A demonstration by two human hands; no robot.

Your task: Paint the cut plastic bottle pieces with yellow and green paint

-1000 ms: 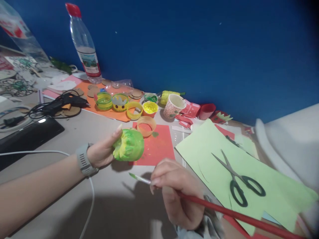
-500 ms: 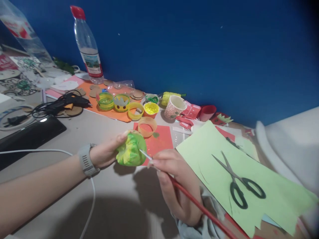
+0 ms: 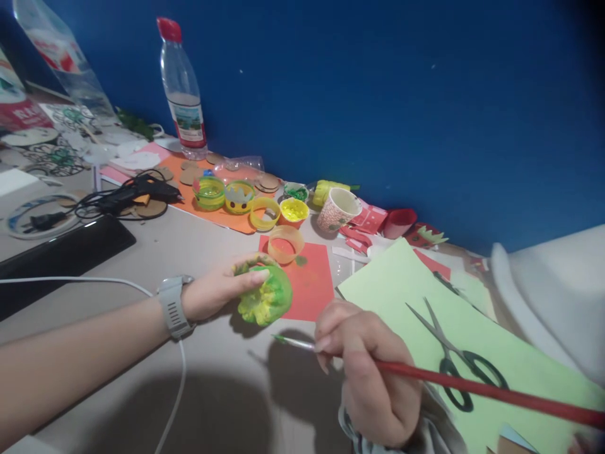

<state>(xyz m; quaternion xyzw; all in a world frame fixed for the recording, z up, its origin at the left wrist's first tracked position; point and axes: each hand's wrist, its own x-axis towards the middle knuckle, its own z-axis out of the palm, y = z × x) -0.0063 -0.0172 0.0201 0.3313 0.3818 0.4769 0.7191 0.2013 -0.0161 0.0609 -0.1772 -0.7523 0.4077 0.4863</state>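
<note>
My left hand point(image 3: 222, 287) is closed around a small rounded piece point(image 3: 267, 299) painted green and yellow, with a ridged, bumpy surface. Its exact kind I cannot make out. My right hand point(image 3: 373, 372) pinches a paintbrush point(image 3: 406, 371) with a long red handle. Green paint coats the brush tip, which points left and sits just below the painted piece, apart from it. Beneath and behind the piece lies a red paper square point(image 3: 314, 284) with a green smudge. A translucent yellow ring point(image 3: 286, 244) rests at that paper's far edge.
Scissors point(image 3: 444, 343) lie on light green paper point(image 3: 392, 277) at the right. Beyond are a cup of yellow paint point(image 3: 293, 212), a cup of green paint point(image 3: 296, 191), a tipped paper cup point(image 3: 338, 210) and a bottle point(image 3: 184, 94). A glue gun point(image 3: 146, 191) and white cable point(image 3: 182, 378) are leftward.
The brush tip has come off the painted piece and down, its handle swinging flatter. My left hand has turned the piece, the thumb now lying across it.
</note>
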